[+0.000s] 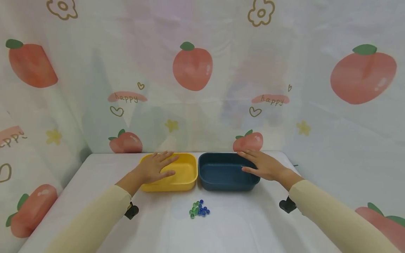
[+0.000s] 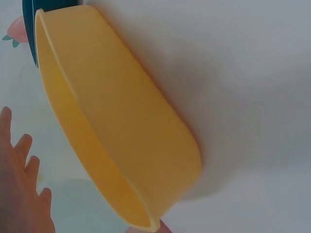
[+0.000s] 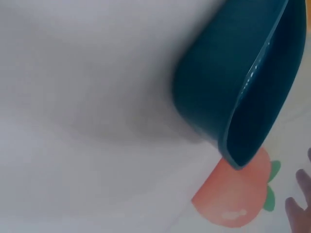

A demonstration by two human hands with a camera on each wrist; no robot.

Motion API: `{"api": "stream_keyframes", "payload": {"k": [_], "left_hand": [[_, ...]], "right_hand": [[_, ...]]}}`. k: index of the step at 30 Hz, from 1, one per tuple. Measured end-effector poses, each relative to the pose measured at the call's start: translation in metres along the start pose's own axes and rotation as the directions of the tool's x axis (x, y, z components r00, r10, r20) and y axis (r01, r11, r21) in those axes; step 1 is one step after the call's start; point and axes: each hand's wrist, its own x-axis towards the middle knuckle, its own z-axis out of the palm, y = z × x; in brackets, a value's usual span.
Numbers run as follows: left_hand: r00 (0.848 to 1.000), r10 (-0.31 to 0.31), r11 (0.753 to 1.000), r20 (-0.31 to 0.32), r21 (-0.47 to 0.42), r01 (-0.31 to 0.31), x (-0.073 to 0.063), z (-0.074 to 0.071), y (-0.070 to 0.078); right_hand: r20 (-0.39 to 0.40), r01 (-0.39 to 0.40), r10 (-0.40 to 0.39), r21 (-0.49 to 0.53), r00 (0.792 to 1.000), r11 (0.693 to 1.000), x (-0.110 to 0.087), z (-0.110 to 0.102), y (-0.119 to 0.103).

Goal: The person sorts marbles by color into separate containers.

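My left hand [image 1: 155, 168] hovers above the left side of a yellow tub [image 1: 185, 170], its fingers spread and nothing held. Over the right side of a dark blue tub [image 1: 221, 175] my right hand [image 1: 265, 165] is held the same way, fingers extended. The two tubs stand side by side. In front of them lies a small cluster of green marbles [image 1: 192, 212] and blue marbles [image 1: 204, 212]. The left wrist view shows the yellow tub's outer wall [image 2: 116, 102] with fingers at the left edge; the right wrist view shows the blue tub's outer wall [image 3: 209, 82].
A white cloth [image 1: 171, 228] covers the table. Behind the tubs hangs a curtain [image 1: 202, 116] printed with peaches, hearts and flowers, and it also runs along both sides. A small dark piece [image 1: 131, 211] shows under the left wrist, another [image 1: 287, 205] under the right.
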Motion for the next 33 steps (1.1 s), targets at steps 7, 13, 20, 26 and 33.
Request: {"api": "stream_keyframes", "payload": {"k": [7,13,20,26,33], "left_hand": [[1.0,0.006,1.0,-0.007,-0.017,-0.006,-0.011,0.008,0.0],[0.999,0.012,1.0,-0.053,-0.019,-0.013,-0.016,0.009,0.0],[0.991,0.013,0.997,-0.131,-0.07,-0.022,-0.021,0.005,0.0],[0.986,-0.012,0.994,-0.169,-0.113,-0.008,-0.028,0.005,0.004],[0.984,-0.063,0.986,-0.166,-0.161,0.036,-0.038,0.009,0.009]], "right_hand": [[0.023,-0.097,0.096,0.048,0.995,0.994,-0.016,-0.002,0.008],[0.033,-0.16,0.158,0.052,0.987,0.986,-0.024,0.0,0.013],[0.026,-0.179,0.177,0.068,0.984,0.982,-0.03,0.003,0.012],[0.01,-0.204,0.204,0.104,0.979,0.973,-0.034,0.006,0.012],[0.002,-0.252,0.258,0.218,0.966,0.943,-0.04,0.011,0.012]]}}
